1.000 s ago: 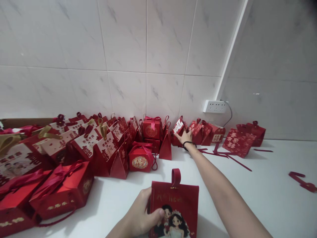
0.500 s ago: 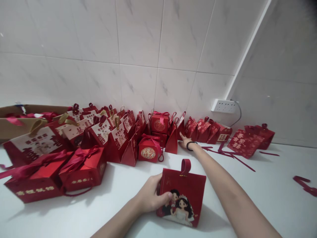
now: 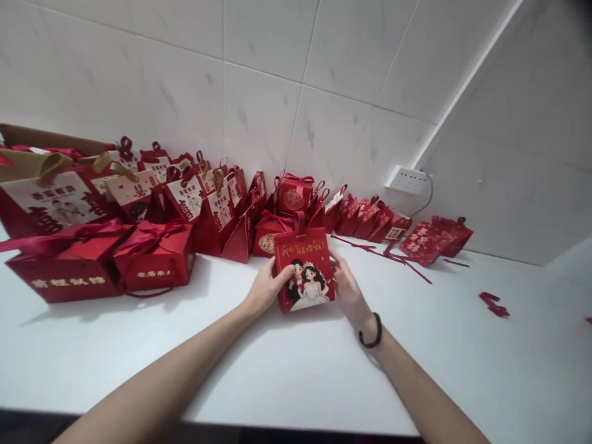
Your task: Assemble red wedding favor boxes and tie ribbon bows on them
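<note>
The white table (image 3: 259, 370) carries a ribbon tangle (image 3: 387, 252). Behind the tangle stand patterned boxes (image 3: 366, 219); left of it, tent boxes (image 3: 222, 217) and bow boxes (image 3: 160, 256); right of it lies a ribbon scrap (image 3: 494, 305).

Marbled tile wall (image 3: 180, 74), white table (image 3: 263, 376)

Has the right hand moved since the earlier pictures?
Yes: the right hand has pulled back, nearer the viewer and farther from the white wall socket.
</note>
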Motion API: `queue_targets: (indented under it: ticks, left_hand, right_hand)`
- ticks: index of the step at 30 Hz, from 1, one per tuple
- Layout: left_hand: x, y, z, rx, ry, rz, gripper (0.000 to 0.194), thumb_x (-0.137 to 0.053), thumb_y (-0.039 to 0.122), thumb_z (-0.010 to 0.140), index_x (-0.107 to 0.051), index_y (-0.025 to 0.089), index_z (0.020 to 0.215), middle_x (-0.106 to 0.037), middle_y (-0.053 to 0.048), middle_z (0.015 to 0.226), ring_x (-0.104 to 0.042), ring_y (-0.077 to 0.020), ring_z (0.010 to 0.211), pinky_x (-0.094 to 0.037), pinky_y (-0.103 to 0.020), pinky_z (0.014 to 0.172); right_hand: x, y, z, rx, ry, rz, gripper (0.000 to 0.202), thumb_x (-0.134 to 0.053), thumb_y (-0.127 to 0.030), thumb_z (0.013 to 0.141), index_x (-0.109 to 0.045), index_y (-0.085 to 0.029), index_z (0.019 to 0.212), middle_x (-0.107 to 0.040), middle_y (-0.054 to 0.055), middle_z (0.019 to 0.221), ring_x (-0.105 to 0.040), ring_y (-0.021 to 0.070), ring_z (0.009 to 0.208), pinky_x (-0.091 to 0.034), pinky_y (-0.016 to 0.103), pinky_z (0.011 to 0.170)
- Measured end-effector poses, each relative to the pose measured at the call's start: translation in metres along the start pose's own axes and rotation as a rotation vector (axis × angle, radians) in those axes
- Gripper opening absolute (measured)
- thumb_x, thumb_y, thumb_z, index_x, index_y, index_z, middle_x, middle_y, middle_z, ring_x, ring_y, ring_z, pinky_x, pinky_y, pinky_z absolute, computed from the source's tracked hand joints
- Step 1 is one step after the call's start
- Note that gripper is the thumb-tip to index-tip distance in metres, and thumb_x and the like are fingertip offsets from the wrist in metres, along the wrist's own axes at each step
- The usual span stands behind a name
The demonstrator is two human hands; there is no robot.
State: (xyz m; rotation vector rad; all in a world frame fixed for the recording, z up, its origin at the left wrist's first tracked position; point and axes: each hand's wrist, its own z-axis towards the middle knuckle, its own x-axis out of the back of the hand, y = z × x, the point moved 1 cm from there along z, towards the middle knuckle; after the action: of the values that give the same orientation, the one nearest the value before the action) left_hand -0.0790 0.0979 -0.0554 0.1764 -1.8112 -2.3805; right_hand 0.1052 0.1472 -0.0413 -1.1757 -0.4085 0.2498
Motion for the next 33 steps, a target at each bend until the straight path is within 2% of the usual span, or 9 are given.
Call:
queue_targets:
  ticks: [4,8,11,16,19,22,25,29,33]
  left_hand:
    - [0.005,0.008,-0.004,-0.037,-0.033,0.016,0.043,-0.059,0.044,0.078,-0.06,0.011,0.105,-0.069,-0.011,0.107,-0.063,-0.0257,0.095,-0.05,-0.032,0.08]
    - [0.006,0.018,-0.007,-0.186,-0.056,0.223,0.035,-0.059,0.037,0.079,-0.06,0.012,0.104,-0.07,-0.008,0.1,-0.064,-0.0231,0.09,-0.049,-0.03,0.079]
    - [0.006,0.017,-0.008,-0.248,-0.095,0.311,0.033,-0.058,0.034,0.079,-0.059,0.012,0.105,-0.069,-0.008,0.097,-0.063,-0.0222,0.087,-0.049,-0.029,0.078]
    - [0.01,0.012,-0.007,-0.103,-0.132,0.195,0.041,-0.06,0.04,0.078,-0.058,0.013,0.109,-0.067,-0.01,0.107,-0.061,-0.0253,0.097,-0.048,-0.033,0.084]
    - [0.01,0.024,0.003,-0.071,-0.129,0.025,0.046,-0.059,0.046,0.078,-0.056,0.014,0.112,-0.065,-0.011,0.11,-0.061,-0.0251,0.1,-0.047,-0.034,0.086]
    - [0.002,0.045,0.018,-0.056,-0.072,0.068,0.042,-0.066,0.046,0.073,-0.061,0.015,0.101,-0.067,-0.008,0.097,-0.063,-0.0218,0.087,-0.049,-0.03,0.076]
    - [-0.014,0.06,0.024,-0.005,-0.13,0.151,0.031,-0.069,0.044,0.069,-0.062,0.015,0.077,-0.065,-0.002,0.074,-0.06,-0.0157,0.068,-0.047,-0.025,0.063]
    - [-0.027,0.062,0.009,-0.067,-0.102,0.165,0.031,-0.068,0.042,0.071,-0.054,0.015,0.062,-0.055,0.003,0.057,-0.051,-0.0102,0.054,-0.04,-0.02,0.051]
    - [-0.03,0.061,-0.012,-0.2,-0.161,0.227,0.024,-0.064,0.035,0.077,-0.056,0.016,0.065,-0.057,0.002,0.06,-0.051,-0.0098,0.055,-0.039,-0.019,0.05]
  right_hand:
    - [-0.018,0.007,-0.016,0.008,0.021,-0.097,0.057,-0.064,-0.047,0.076,-0.035,-0.023,0.118,-0.051,0.013,0.121,-0.053,0.025,0.112,-0.047,0.042,0.092]
    - [-0.014,0.013,-0.018,0.069,0.035,-0.065,0.054,-0.066,-0.04,0.075,-0.028,-0.025,0.111,-0.052,0.01,0.112,-0.057,0.0224,0.103,-0.048,0.043,0.088]
    - [-0.009,0.015,-0.016,0.119,0.004,-0.077,0.061,-0.07,-0.037,0.071,-0.026,-0.026,0.112,-0.05,0.011,0.117,-0.056,0.0222,0.108,-0.048,0.043,0.091]
    - [0.0,0.009,-0.011,-0.014,-0.134,0.0,0.059,-0.074,-0.039,0.068,-0.041,-0.022,0.114,-0.056,0.01,0.118,-0.058,0.0236,0.107,-0.048,0.043,0.092]
    - [0.004,0.002,-0.013,0.006,-0.158,0.008,0.056,-0.073,-0.039,0.069,-0.046,-0.02,0.115,-0.059,0.01,0.116,-0.059,0.0243,0.104,-0.048,0.043,0.09]
    - [0.005,-0.001,-0.017,0.074,-0.196,0.037,0.057,-0.07,-0.039,0.072,-0.046,-0.02,0.12,-0.061,0.01,0.115,-0.06,0.0241,0.101,-0.048,0.042,0.088]
    - [0.005,-0.001,-0.018,0.119,-0.217,0.048,0.056,-0.067,-0.041,0.076,-0.045,-0.02,0.123,-0.061,0.01,0.114,-0.06,0.0234,0.1,-0.048,0.041,0.088]
    - [0.007,-0.009,-0.02,0.142,-0.112,0.163,0.048,-0.06,-0.05,0.08,-0.046,-0.022,0.117,-0.061,0.007,0.106,-0.061,0.0201,0.096,-0.05,0.036,0.082]
    - [0.004,-0.031,-0.028,0.174,0.071,0.052,0.032,-0.064,-0.044,0.078,-0.054,-0.022,0.1,-0.058,0.003,0.089,-0.058,0.0147,0.078,-0.05,0.027,0.068]
